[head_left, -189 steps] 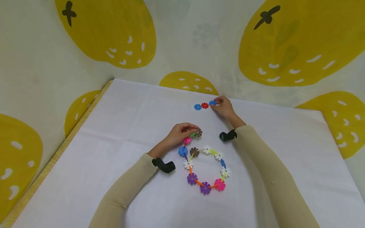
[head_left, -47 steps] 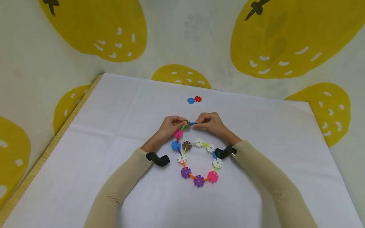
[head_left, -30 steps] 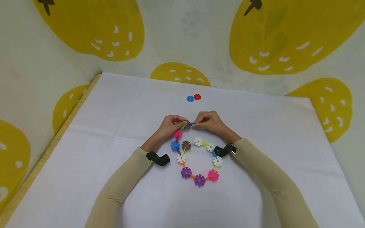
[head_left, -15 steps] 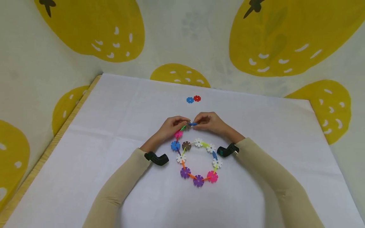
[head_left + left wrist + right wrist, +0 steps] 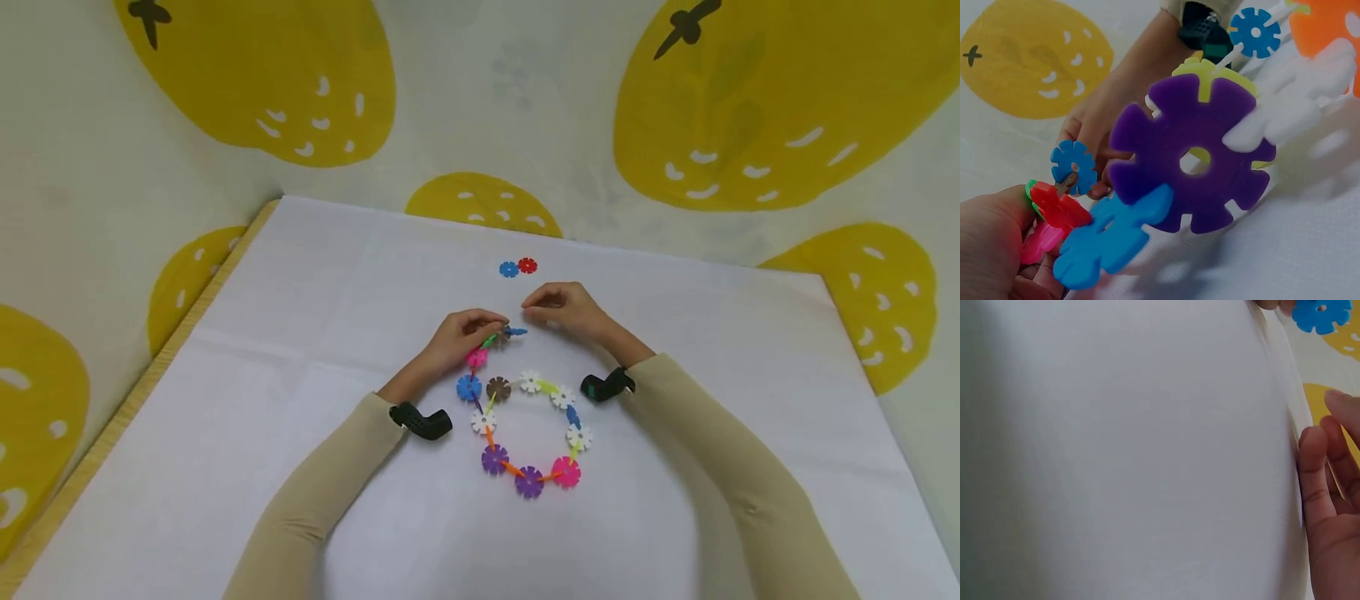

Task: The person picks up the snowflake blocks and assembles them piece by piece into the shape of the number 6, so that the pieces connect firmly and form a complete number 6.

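Note:
My left hand (image 5: 453,342) pinches the upper end of a chain of colourful interlocking snowflake discs, around its green disc (image 5: 491,341) and brown disc (image 5: 504,338). A blue disc (image 5: 516,332) sticks out edge-on from that end, joined to the brown one. In the left wrist view this blue disc (image 5: 1075,162) lies beyond a red disc (image 5: 1060,206), with a large purple disc (image 5: 1235,181) nearer the camera. Fingers loosely bent and holding nothing, my right hand (image 5: 573,310) is apart from the chain, to the blue disc's upper right. The right wrist view shows that hand (image 5: 1332,506) bare.
A loose blue disc (image 5: 508,269) and red disc (image 5: 527,265) lie side by side near the back edge. The rest of the chain curves into a ring below my hands, through a pink disc (image 5: 566,472). White cloth (image 5: 712,333) covers the table.
My right hand brought a blue disc from the back to the chain's end and held it against the brown disc. It has now let go and moved up and right; the disc stays attached.

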Demonstrator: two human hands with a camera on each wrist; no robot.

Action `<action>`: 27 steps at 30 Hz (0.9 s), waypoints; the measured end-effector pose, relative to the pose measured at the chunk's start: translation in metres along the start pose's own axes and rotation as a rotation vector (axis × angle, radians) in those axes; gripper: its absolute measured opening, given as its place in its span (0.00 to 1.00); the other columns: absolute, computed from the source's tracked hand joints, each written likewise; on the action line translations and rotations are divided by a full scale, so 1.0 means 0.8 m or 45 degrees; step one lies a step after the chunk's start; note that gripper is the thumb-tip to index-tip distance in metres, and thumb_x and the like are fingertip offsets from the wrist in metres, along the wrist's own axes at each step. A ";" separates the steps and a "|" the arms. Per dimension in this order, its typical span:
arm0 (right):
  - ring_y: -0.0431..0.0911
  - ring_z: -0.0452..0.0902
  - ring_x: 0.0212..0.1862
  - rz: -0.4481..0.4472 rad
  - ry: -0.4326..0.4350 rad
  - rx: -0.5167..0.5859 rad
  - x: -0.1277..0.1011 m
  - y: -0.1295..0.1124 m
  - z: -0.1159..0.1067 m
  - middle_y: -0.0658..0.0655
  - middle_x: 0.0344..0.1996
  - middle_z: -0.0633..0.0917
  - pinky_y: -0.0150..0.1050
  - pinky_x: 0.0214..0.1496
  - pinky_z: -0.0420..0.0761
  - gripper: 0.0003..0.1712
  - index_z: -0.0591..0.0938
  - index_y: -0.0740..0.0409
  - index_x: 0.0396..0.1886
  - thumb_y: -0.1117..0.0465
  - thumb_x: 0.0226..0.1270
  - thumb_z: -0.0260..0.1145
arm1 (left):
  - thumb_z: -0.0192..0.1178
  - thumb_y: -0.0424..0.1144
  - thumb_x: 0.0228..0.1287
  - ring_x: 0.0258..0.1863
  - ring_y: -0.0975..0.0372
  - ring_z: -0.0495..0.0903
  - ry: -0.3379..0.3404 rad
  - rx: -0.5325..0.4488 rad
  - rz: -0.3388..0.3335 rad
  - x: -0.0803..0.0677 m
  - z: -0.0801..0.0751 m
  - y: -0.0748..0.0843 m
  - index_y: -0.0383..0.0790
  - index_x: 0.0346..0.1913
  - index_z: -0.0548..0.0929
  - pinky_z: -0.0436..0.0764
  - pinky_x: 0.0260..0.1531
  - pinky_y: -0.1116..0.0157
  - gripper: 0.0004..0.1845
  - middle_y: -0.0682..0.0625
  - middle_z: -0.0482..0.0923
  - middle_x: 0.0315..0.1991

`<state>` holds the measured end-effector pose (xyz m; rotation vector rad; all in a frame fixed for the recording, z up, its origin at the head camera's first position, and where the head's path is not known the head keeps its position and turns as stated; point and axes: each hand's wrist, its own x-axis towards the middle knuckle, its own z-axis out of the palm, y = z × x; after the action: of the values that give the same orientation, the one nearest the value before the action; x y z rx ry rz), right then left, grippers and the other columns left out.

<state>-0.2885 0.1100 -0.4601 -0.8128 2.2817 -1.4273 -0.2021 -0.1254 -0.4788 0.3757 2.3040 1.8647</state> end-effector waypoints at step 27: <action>0.44 0.69 0.34 0.404 0.488 -0.041 0.075 0.017 -0.009 0.54 0.36 0.77 0.24 0.31 0.71 0.21 0.82 0.61 0.56 0.61 0.64 0.70 | 0.55 0.41 0.73 0.40 0.64 0.79 -0.043 0.079 0.017 0.001 -0.003 -0.004 0.39 0.54 0.83 0.77 0.42 0.70 0.14 0.47 0.84 0.49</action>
<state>-0.3437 0.0824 -0.4678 -0.1743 2.5695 -1.4964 -0.2038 -0.1280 -0.4813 0.4274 2.3469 1.7825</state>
